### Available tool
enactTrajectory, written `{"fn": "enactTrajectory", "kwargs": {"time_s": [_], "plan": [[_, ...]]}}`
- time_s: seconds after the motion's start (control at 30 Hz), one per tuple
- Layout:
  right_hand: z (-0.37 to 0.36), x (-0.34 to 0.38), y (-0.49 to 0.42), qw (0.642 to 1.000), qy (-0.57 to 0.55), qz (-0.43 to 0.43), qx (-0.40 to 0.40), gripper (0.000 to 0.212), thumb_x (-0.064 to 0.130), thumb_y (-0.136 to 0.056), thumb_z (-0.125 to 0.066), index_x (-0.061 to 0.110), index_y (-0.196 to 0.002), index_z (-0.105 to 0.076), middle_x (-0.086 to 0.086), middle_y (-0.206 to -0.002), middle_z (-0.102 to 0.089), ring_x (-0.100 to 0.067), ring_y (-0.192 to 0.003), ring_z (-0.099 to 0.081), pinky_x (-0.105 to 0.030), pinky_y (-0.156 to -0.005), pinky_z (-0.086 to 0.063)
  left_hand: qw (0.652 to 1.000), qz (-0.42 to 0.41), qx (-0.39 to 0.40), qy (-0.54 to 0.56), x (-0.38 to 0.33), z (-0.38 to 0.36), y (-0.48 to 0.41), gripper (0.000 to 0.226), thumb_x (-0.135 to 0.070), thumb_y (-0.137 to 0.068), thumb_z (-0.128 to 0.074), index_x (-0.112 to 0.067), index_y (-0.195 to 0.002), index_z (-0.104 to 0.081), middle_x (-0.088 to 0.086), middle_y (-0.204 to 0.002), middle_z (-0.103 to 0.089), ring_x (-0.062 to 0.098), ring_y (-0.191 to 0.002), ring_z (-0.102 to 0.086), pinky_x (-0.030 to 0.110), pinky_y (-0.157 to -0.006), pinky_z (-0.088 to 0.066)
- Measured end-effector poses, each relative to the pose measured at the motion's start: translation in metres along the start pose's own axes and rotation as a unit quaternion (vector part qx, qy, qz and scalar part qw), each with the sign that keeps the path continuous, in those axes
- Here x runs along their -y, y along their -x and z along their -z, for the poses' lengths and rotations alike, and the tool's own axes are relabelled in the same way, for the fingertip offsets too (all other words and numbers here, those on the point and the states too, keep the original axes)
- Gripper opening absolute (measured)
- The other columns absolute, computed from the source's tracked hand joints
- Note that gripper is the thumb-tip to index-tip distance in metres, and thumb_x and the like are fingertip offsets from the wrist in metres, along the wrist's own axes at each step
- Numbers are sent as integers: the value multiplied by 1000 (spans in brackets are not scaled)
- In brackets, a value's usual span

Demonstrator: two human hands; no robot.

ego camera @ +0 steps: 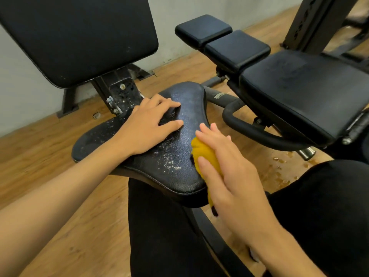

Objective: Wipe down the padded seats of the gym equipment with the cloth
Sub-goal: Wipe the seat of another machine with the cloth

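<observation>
A black padded seat point(175, 172) of a gym machine sits in the middle, speckled with white spray droplets. My left hand point(145, 128) lies flat on its upper left part, fingers spread and straight. My right hand point(229, 168) presses a bunched yellow cloth point(205, 154) against the seat's right edge, fingers over the cloth and thumb along its left side. Part of the cloth hangs below the seat rim under my palm.
A black backrest pad point(79, 37) rises behind the seat. To the right stands a second bench with a long pad point(303, 90) and two smaller pads point(235, 48) point(201, 27). A curved black handle point(249, 128) lies between them. Wet drops mark the wooden floor point(279, 168). My black-clad legs flank the seat post.
</observation>
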State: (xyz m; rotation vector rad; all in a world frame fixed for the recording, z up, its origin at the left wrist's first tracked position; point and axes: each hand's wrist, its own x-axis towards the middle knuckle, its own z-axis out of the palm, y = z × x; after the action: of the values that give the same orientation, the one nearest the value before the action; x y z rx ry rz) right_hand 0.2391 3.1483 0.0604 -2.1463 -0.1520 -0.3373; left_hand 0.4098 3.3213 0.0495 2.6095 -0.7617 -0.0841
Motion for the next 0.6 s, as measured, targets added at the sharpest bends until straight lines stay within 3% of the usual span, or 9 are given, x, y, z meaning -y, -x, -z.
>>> {"fn": "enactTrajectory", "kwargs": {"time_s": [0.07, 0.13, 0.2, 0.3, 0.37, 0.43, 0.5, 0.6], "plan": [[7, -12, -40, 997, -29, -68, 37, 36, 26, -100, -53, 30, -136, -56, 18, -143, -49, -4, -139, -39, -35, -119, -27, 1000, 5, 4, 0, -2, 2, 1, 78, -76, -80, -30, -36, -145, -47, -8, -143, -45, 16, -131, -37, 44, -111, -29], [11, -25, -79, 987, -47, -123, 91, 34, 26, -97, -57, 35, -129, -59, 10, -132, -60, -12, -126, -52, -38, -109, -39, 1000, 7, 5, 0, -2, 2, 2, 77, -75, -81, -31, -36, -146, -46, -7, -145, -45, 15, -133, -37, 46, -112, -31], [7, -32, -92, 985, -51, -120, 112, 36, 22, -97, -56, 33, -131, -58, 8, -140, -56, -12, -137, -44, -31, -111, -34, 1000, 6, 5, -1, -1, 2, 3, 76, -75, -82, -31, -37, -146, -46, -8, -146, -45, 15, -134, -37, 48, -113, -31], [10, -21, -68, 991, -39, -64, 113, 39, 20, -99, -51, 31, -137, -54, 16, -154, -38, 0, -150, -12, -21, -120, -12, 1000, 10, 4, 1, -2, 2, 4, 75, -75, -82, -32, -38, -146, -46, -9, -149, -44, 14, -136, -37, 48, -114, -31], [14, -15, -47, 994, -13, -13, 108, 42, 30, -98, -46, 33, -139, -52, 22, -154, -35, 4, -149, -8, -20, -120, -9, 1000, 11, -1, 0, -2, 1, 5, 75, -75, -83, -31, -38, -146, -46, -11, -149, -43, 12, -135, -38, 47, -115, -31], [17, -20, -56, 992, -30, -30, 122, 39, 28, -103, -48, 36, -141, -49, 23, -155, -33, 5, -149, -7, -14, -117, -8, 1000, 15, -12, 2, -2, 0, 5, 74, -75, -84, -31, -38, -145, -48, -14, -147, -43, 10, -135, -38, 44, -117, -29], [13, -33, -88, 989, 4, -62, 134, 43, 23, -103, -49, 32, -145, -45, 14, -158, -32, -6, -152, -9, -13, -113, -12, 999, 23, -23, 7, -2, -1, 5, 73, -74, -84, -32, -36, -144, -50, -16, -144, -44, 8, -134, -38, 38, -117, -28], [-6, -60, -153, 979, 111, -103, 133, 46, 22, -106, -43, 21, -151, -36, -2, -164, -23, -26, -153, -8, -26, -113, -13, 999, 21, -28, 4, -2, -1, 5, 72, -73, -85, -32, -35, -143, -50, -16, -141, -44, 7, -131, -38, 35, -114, -29]]}}
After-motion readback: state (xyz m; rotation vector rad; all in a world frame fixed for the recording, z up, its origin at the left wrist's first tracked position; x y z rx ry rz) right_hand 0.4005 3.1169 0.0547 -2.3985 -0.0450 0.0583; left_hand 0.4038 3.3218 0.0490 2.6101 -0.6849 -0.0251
